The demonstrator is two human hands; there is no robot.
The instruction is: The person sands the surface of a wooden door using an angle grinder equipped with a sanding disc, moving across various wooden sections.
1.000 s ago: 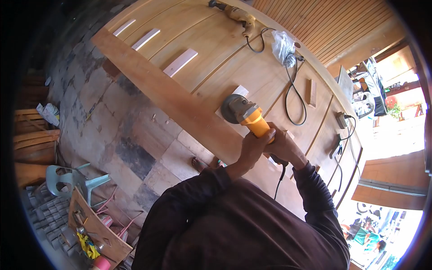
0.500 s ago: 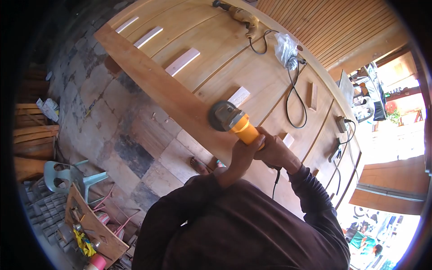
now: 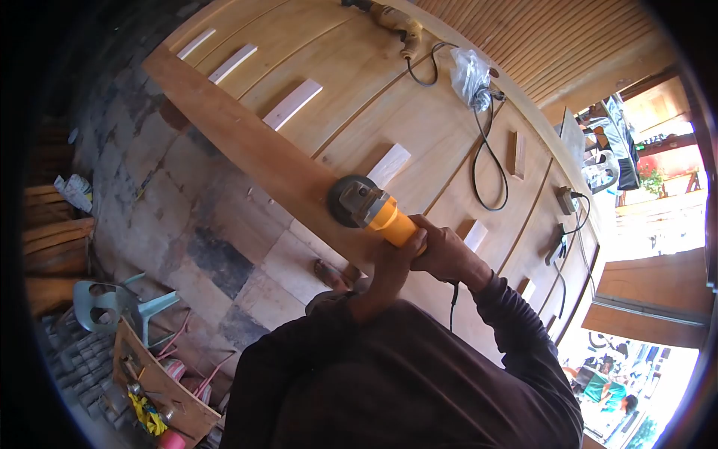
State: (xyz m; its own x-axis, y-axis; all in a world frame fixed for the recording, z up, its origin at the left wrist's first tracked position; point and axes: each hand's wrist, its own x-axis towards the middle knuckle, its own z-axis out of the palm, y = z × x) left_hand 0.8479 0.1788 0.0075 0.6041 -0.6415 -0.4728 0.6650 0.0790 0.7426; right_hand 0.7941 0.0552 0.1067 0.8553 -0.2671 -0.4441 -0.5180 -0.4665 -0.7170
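Both my hands are wrapped round a yellow angle grinder (image 3: 392, 221) with a dark round disc at its head. My left hand (image 3: 397, 258) grips the near side of the body, and my right hand (image 3: 447, 253) closes round its rear end. The disc rests on or just over the front edge board of a large wooden panel (image 3: 247, 142); exact contact I cannot tell. Beside the grinder head lies a pale wood block (image 3: 390, 165). Another block (image 3: 475, 235) sits just beyond my right hand. A black cord (image 3: 453, 305) hangs from the grinder's rear.
A drill (image 3: 396, 21) and a clear plastic bag (image 3: 470, 78) lie at the panel's far side, with a looped black cable (image 3: 479, 161). A socket box (image 3: 567, 200) stands farther right. On the floor at left are a pale green chair (image 3: 112, 307) and a wooden tray of tools (image 3: 176, 396).
The grinder and both hands have shifted a little left and nearer along the edge board. My grip stays the same. The whole view has also moved slightly.
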